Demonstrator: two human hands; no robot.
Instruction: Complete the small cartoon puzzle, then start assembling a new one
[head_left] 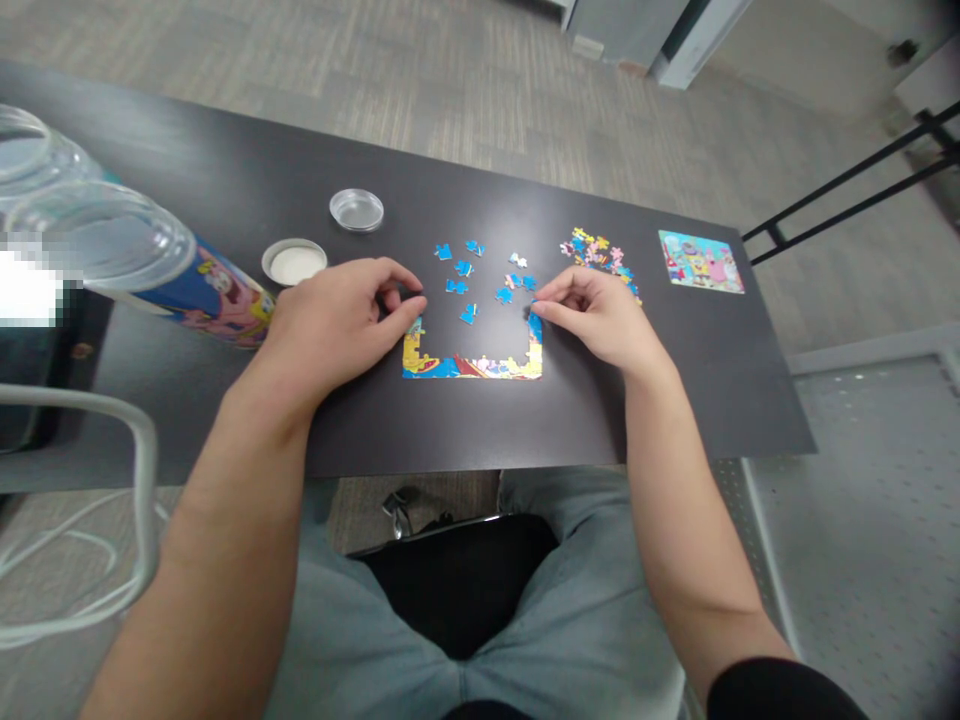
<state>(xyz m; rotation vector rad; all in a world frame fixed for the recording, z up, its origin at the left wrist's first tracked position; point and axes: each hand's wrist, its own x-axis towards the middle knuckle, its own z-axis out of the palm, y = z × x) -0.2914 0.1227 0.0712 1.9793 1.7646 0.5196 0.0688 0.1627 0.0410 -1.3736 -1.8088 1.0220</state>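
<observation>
A U-shaped jigsaw puzzle border (pixel 472 368), yellow, blue and red, lies on the dark table with its gap facing away from me. My left hand (pixel 349 320) pinches thumb and forefinger at the upper end of its left side, on a puzzle piece mostly hidden by the fingertips. At the opposite upper end, my right hand (pixel 592 312) has thumb and forefinger closed on a blue puzzle piece (pixel 535 318). Between and beyond the hands lie several loose blue pieces (pixel 463 268). A heap of mixed pieces (pixel 596 248) sits behind my right hand, partly covered by it.
A cartoon picture card (pixel 702 262) lies at the table's right. Left of the puzzle are a clear lid (pixel 357 210) and a white-lined round lid (pixel 296 262). Clear cartoon-printed canisters (pixel 217 290) stand far left, near a pale cable (pixel 142 470). The table's front edge (pixel 465 470) runs above my lap.
</observation>
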